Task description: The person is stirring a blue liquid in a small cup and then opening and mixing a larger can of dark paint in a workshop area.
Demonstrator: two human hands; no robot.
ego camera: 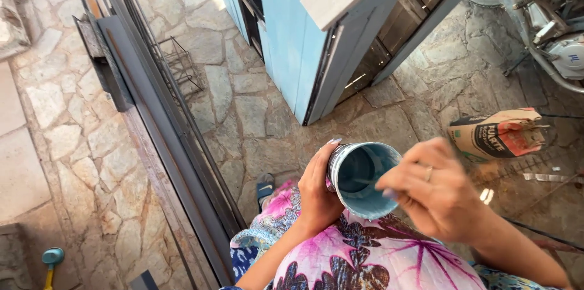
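can [363, 179] between hands | cabinet [304, 40] ahead | metal bars [158, 119] left | paper bag [496, 135] right
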